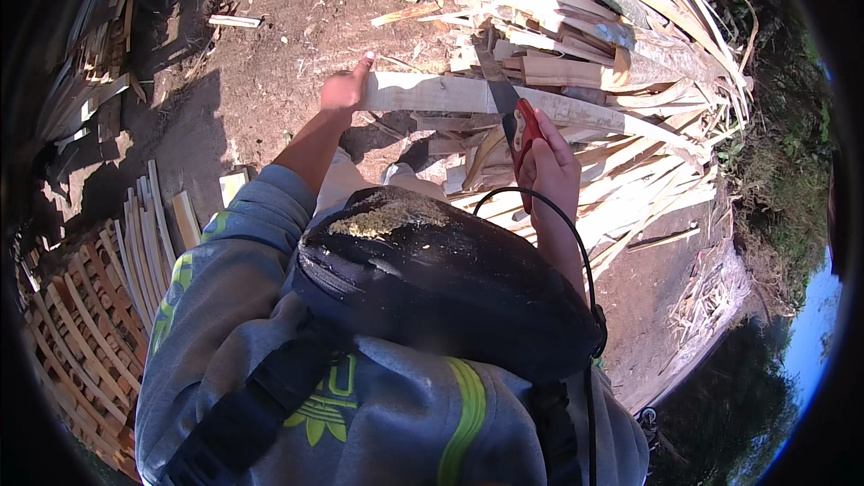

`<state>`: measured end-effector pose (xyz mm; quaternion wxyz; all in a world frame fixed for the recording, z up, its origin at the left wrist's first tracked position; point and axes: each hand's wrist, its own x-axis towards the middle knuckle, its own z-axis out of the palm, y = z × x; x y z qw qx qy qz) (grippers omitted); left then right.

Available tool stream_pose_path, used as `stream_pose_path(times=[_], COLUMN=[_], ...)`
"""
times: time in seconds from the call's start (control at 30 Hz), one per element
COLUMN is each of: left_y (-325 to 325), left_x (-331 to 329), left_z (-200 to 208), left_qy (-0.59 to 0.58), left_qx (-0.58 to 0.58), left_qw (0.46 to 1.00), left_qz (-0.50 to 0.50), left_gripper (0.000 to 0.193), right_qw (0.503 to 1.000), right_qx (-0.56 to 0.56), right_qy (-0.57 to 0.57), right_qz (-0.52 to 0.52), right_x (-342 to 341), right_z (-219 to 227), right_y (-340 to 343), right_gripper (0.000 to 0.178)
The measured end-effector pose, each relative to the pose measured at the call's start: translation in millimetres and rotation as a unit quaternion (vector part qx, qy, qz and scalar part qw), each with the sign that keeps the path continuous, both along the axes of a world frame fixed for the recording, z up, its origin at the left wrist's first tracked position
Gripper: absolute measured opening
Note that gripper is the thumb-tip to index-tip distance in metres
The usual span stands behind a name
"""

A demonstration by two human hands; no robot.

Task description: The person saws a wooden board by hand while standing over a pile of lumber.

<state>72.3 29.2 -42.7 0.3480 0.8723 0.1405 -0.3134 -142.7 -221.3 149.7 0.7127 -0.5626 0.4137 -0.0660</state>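
A long pale wooden board [432,93] lies crosswise in front of me, its right part resting over a pile of wood strips. My left hand [346,90] grips the board's left end, thumb raised at the edge. In my right hand [551,162] is a handsaw [526,130], held by its red handle. The saw's dark blade [496,74] crosses the board near its middle and points away from me. Whether the teeth have cut into the wood I cannot make out. Part of the left hand's fingers is hidden by the board.
Wood strips [576,72] are heaped beyond and right of the board. Stacked slats [90,333] stand at the lower left. A black bag with sawdust [432,261] hangs on my front, with a black cable [576,234] looping beside my right forearm. Bushes [792,153] edge the right side.
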Motion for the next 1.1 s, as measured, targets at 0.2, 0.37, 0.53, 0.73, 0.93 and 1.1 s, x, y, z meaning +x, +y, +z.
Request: stream_pose_path(times=[0.2, 0.37, 0.53, 0.73, 0.93, 1.1], left_y=[5, 4, 6, 8, 8, 4], left_x=[-6, -8, -5, -5, -5, -5], left_z=[6, -1, 1, -8, -6, -2], left_qy=[0.011, -0.01, -0.003, -0.007, -0.019, -0.014], left_qx=[-0.035, -0.022, -0.03, -0.028, -0.033, -0.02], left_qw=[0.999, 0.999, 1.0, 1.0, 0.999, 1.0], left_qz=[0.011, 0.029, -0.002, -0.004, -0.006, 0.008], left_gripper=[0.106, 0.104, 0.104, 0.103, 0.103, 0.1], right_qw=[0.999, 0.999, 0.998, 0.999, 0.999, 0.999], right_qx=[0.022, 0.045, 0.039, 0.009, -0.014, -0.016], right_qy=[0.022, -0.02, -0.046, -0.038, -0.036, -0.034], right_qz=[0.037, -0.006, 0.018, -0.002, 0.016, 0.016], right_x=[-18, -27, -33, -38, -46, -46], right_z=[24, 4, -8, -13, -13, -17], right_y=[-19, -16, -14, -6, -4, -8], right_gripper=[0.05, 0.05, 0.05, 0.046, 0.047, 0.047])
